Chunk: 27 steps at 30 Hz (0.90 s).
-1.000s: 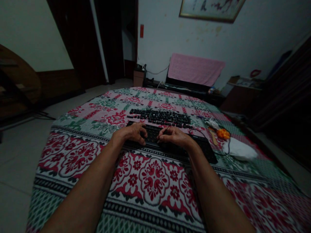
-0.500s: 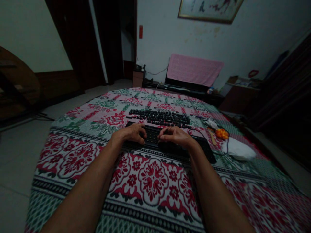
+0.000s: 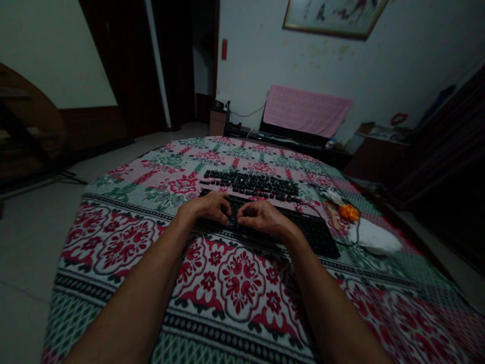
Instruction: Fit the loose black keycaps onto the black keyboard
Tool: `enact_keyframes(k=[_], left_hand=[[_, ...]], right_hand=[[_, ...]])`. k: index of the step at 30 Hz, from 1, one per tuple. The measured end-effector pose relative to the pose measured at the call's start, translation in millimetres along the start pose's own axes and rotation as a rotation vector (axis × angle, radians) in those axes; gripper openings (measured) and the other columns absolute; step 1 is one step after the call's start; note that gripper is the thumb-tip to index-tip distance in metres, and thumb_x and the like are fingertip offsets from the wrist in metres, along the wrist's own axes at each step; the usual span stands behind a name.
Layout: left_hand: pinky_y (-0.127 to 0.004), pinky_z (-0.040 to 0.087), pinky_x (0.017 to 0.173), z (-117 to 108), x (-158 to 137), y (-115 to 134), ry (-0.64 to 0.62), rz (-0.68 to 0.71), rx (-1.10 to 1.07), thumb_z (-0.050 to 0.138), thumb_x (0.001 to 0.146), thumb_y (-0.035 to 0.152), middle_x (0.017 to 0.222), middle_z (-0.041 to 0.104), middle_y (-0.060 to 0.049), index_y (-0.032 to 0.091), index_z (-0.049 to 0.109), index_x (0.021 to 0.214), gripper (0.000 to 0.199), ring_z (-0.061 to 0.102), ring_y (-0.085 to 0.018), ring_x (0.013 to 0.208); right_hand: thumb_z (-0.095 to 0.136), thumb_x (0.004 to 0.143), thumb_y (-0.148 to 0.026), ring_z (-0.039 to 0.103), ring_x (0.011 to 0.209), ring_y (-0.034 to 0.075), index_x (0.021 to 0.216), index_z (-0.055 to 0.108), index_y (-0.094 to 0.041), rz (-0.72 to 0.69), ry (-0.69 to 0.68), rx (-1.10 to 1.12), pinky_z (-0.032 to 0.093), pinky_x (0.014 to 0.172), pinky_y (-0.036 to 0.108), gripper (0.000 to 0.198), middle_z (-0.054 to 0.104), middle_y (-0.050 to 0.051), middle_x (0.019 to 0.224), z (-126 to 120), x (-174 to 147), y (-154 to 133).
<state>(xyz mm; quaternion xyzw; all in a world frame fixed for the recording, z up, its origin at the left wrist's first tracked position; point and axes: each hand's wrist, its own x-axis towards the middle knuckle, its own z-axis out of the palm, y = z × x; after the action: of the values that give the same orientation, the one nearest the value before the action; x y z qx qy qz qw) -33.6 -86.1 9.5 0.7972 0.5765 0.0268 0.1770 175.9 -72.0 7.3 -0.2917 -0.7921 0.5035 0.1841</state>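
A black keyboard (image 3: 316,235) lies across the patterned cloth, with bare key positions showing near my hands. My left hand (image 3: 212,206) rests over its left part, thumb and bent fingers apart, with nothing visible between them. Just to the right, my right hand (image 3: 259,216) is closed in a pinch, fingertips low over the keyboard; whatever is in the pinch is too small and dark to make out. Behind the keyboard, loose black keycaps (image 3: 250,183) lie in rough rows.
To the right lie an orange bundle (image 3: 349,213), a flat wooden-looking strip (image 3: 333,216), a white cloth or bag (image 3: 375,236) and a dark cable (image 3: 358,230). The floral cloth (image 3: 242,283) covers the surface. A pink towel (image 3: 307,111) hangs at the back wall.
My right hand has shifted left along the keyboard, closer to my left hand. My left hand stays at about the same spot; the whole view has turned slightly.
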Motion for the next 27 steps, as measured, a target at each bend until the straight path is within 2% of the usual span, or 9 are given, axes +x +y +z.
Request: enact_keyframes(k=[8, 15, 20, 27], left_hand=[[-0.036, 0.034, 0.103, -2, -1, 4, -0.011, -0.012, 0.007, 0.07, 0.062, 0.04, 0.136, 0.046, -0.001, 0.03, 0.071, 0.096, 0.035, 0.043, -0.028, 0.122], [-0.034, 0.037, 0.1, -6, -5, 8, -0.013, -0.011, -0.008, 0.071, 0.061, 0.037, 0.136, 0.047, 0.001, 0.03, 0.072, 0.095, 0.034, 0.045, -0.026, 0.12], [-0.034, 0.039, 0.099, -9, -7, 11, -0.02, -0.033, 0.006, 0.071, 0.062, 0.038, 0.136, 0.047, 0.0, 0.029, 0.071, 0.096, 0.036, 0.046, -0.028, 0.12], [-0.035, 0.037, 0.1, -7, -5, 10, -0.025, -0.02, -0.005, 0.07, 0.061, 0.038, 0.135, 0.048, 0.0, 0.029, 0.072, 0.095, 0.035, 0.045, -0.029, 0.121]], right_hand=[[0.066, 0.07, -0.035, 0.043, 0.051, 0.007, 0.079, 0.063, -0.014, 0.0, 0.046, -0.003, 0.031, 0.048, 0.02, 0.023, 0.054, -0.003, 0.057, 7, 0, -7], [0.066, 0.069, -0.036, 0.038, 0.05, 0.006, 0.078, 0.062, -0.014, -0.02, 0.11, -0.038, 0.027, 0.046, 0.02, 0.024, 0.049, -0.004, 0.056, 1, 2, -3], [0.066, 0.069, -0.038, 0.041, 0.05, 0.007, 0.079, 0.062, -0.014, -0.009, 0.082, -0.008, 0.029, 0.047, 0.021, 0.026, 0.052, -0.003, 0.057, 0, 4, 3], [0.066, 0.067, -0.032, 0.054, 0.057, 0.01, 0.075, 0.061, -0.015, 0.072, 0.126, 0.076, 0.041, 0.054, 0.022, 0.02, 0.062, 0.002, 0.064, 1, 9, 4]])
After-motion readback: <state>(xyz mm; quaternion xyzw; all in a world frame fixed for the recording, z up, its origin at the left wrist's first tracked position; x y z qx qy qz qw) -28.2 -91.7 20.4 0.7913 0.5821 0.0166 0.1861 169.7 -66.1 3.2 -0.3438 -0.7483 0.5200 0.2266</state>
